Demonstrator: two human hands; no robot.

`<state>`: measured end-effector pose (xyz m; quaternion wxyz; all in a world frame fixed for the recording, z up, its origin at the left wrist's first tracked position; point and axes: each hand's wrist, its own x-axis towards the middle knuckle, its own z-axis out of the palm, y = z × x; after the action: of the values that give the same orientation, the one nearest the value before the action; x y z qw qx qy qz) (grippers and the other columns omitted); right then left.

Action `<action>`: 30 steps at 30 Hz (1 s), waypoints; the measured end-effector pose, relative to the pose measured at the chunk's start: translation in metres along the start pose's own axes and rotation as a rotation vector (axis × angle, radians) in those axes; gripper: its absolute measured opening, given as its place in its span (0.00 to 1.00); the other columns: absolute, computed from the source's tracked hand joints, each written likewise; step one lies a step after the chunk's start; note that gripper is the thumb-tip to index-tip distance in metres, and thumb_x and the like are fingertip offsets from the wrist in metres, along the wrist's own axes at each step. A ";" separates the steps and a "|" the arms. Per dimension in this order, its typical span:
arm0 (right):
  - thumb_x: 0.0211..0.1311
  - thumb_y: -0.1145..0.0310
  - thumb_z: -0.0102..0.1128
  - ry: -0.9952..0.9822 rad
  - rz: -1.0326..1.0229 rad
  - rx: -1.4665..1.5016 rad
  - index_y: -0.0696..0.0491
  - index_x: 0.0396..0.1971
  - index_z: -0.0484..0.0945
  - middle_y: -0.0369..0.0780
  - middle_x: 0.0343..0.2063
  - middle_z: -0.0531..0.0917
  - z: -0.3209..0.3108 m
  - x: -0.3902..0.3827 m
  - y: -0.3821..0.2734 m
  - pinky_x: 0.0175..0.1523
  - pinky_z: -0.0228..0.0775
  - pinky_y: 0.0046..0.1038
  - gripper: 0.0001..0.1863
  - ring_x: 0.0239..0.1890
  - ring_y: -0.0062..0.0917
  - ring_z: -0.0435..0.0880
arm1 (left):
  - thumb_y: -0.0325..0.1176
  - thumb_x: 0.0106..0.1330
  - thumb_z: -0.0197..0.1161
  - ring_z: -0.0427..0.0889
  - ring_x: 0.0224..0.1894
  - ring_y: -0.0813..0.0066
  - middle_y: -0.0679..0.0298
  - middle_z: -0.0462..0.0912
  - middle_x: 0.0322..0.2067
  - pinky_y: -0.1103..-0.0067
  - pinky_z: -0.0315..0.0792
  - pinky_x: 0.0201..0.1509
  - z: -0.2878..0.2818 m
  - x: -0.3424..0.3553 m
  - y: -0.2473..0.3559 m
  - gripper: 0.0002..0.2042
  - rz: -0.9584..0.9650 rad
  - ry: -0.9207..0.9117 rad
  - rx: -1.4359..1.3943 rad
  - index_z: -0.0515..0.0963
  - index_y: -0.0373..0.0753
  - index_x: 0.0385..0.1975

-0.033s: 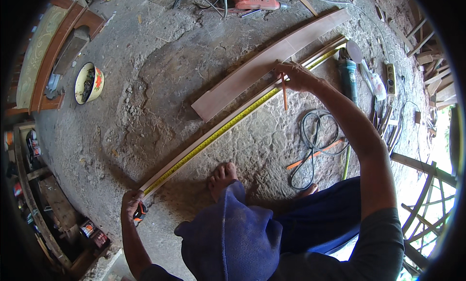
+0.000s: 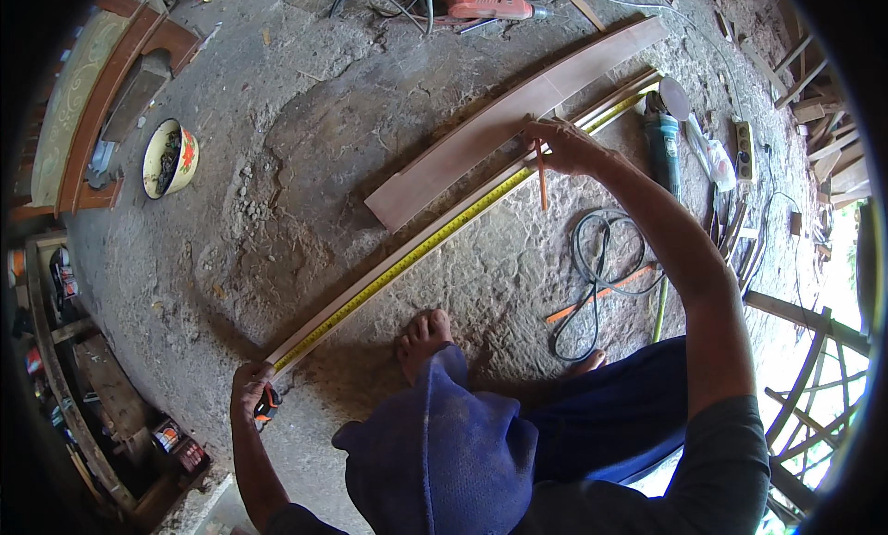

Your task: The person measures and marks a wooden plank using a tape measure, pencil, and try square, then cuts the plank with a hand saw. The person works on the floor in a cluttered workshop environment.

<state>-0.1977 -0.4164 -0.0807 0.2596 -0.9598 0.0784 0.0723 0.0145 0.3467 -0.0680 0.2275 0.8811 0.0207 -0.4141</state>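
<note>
A yellow tape measure blade [image 2: 407,258] runs diagonally along a narrow wooden strip [image 2: 330,305] on the floor. At its lower left end my left hand [image 2: 252,382] is closed on the orange and black tape case [image 2: 267,403]. My right hand [image 2: 573,148] grips an orange pencil [image 2: 543,188], which crosses the blade and strip farther up. Just above this hand lies a wider, pale pinkish-brown board [image 2: 472,137]. An angle grinder [image 2: 663,151] with a teal body lies right of my hand, near the strip's upper end.
A red drill [image 2: 486,3] with cables lies at the top, a looped cable [image 2: 592,304] below my right hand. An enamel bowl [image 2: 154,170] is at left. A power strip [image 2: 745,151] and scrap wood [image 2: 814,100] are at right, wooden frames [image 2: 97,382] lower left. My bare foot [image 2: 424,343] is below the strip.
</note>
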 end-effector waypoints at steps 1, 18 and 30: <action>0.55 0.55 0.74 -0.006 0.028 -0.019 0.48 0.40 0.78 0.38 0.39 0.85 0.000 0.000 -0.001 0.53 0.74 0.40 0.18 0.48 0.37 0.83 | 0.44 0.62 0.70 0.77 0.21 0.78 0.67 0.79 0.19 0.76 0.72 0.26 0.000 0.000 -0.002 0.17 0.017 0.002 0.002 0.83 0.34 0.27; 0.52 0.64 0.75 0.038 0.048 0.051 0.53 0.39 0.78 0.42 0.39 0.85 -0.018 0.003 -0.017 0.51 0.76 0.40 0.18 0.47 0.39 0.85 | 0.42 0.65 0.67 0.76 0.19 0.82 0.70 0.79 0.19 0.78 0.70 0.23 -0.002 -0.004 0.019 0.15 -0.009 -0.062 0.050 0.83 0.35 0.28; 0.74 0.46 0.52 -0.179 -0.169 1.012 0.58 0.48 0.80 0.39 0.34 0.84 0.038 0.037 -0.185 0.40 0.76 0.25 0.27 0.38 0.21 0.82 | 0.46 0.63 0.72 0.76 0.21 0.83 0.69 0.81 0.20 0.79 0.70 0.26 0.003 0.003 0.010 0.16 -0.003 0.011 0.054 0.85 0.36 0.34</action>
<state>-0.1304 -0.2438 -0.0297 0.7017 -0.7073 0.0036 0.0858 0.0161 0.3355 -0.0679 0.2029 0.8891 0.0119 -0.4102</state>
